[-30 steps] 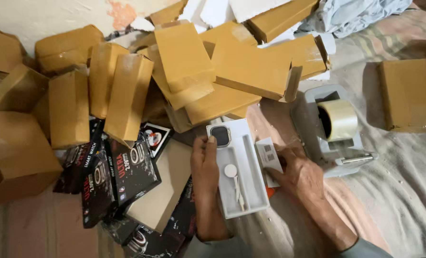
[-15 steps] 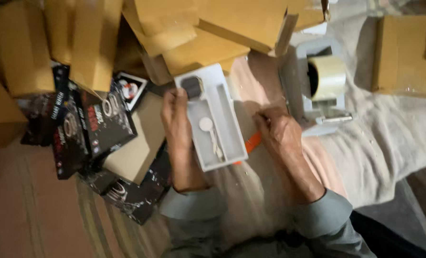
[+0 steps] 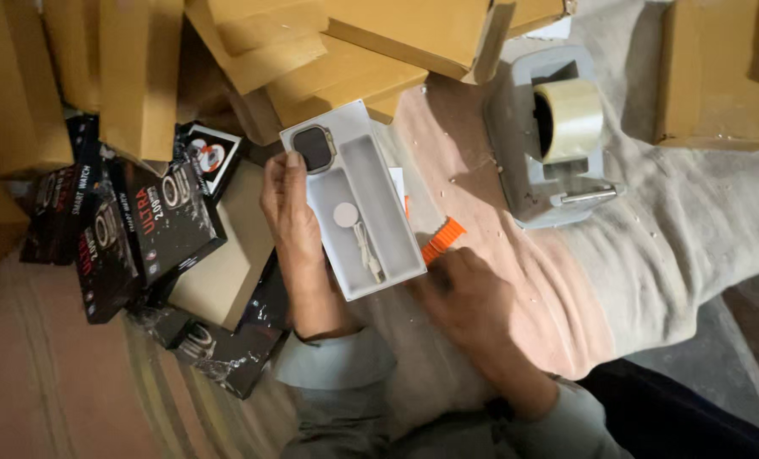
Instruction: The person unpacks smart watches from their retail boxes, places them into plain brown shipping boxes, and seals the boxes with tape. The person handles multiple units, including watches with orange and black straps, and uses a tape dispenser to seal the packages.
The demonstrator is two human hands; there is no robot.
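The left hand [image 3: 292, 229] lies along the left side of a white tray [image 3: 358, 204], with its fingers flat against the tray's edge and the thumb near the top, so it holds the tray steady. The tray is long and thin and sits tilted on a pink and grey cloth [image 3: 651, 246]. In the top corner of the tray is a square watch face [image 3: 314, 148] with a dark screen. Below it lies a round white charger [image 3: 346, 214] with a short cord. The right hand [image 3: 467, 293] is just beside the tray's lower right corner, curled loosely over the end of an orange strap [image 3: 441, 240] that pokes out from under the tray; I cannot tell if it grips the strap. To the right stands a grey tape holder [image 3: 532, 170] with 1 roll of clear tape [image 3: 571, 119] on it. Many brown boxes [image 3: 379, 42] are piled at the top and left. Black boxes [image 3: 154, 225] with watch pictures lie in a heap left of the left hand
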